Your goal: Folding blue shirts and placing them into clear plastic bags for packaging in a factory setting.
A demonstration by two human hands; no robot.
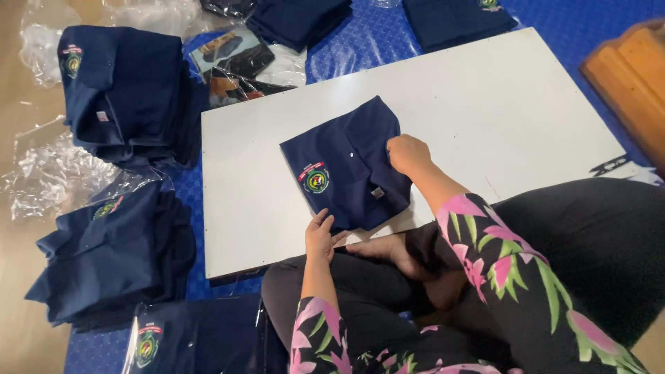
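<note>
At six o'clock, nearest the camera, the person sits cross-legged in dark trousers and flowered sleeves, one bare foot [388, 248] tucked against the near edge of a single white board [512, 104]. Just beyond, at the centre, the left hand [321, 235] lies with fingers loosely spread, its fingertips touching the near corner of one folded navy shirt [343, 163] that rests flat on the board, badge up. The right hand [407, 154], toward one o'clock of the left, is curled nearly into a fist and pinches the shirt's right edge. At seven o'clock one bagged navy shirt [201, 336] lies in clear plastic on the blue sheet [589, 28]. At nine o'clock sits one rumpled pile of navy shirts [111, 249], and at ten o'clock a second, taller stack [121, 86], with loose clear plastic bags [41, 166] on the floor beside them. Farther off, at eleven o'clock, printed cardboard inserts [232, 59] lie together; their number cannot be told. At twelve o'clock two more navy stacks [298, 19] meet the top edge, and at two o'clock one wooden piece [634, 76] shows.
</note>
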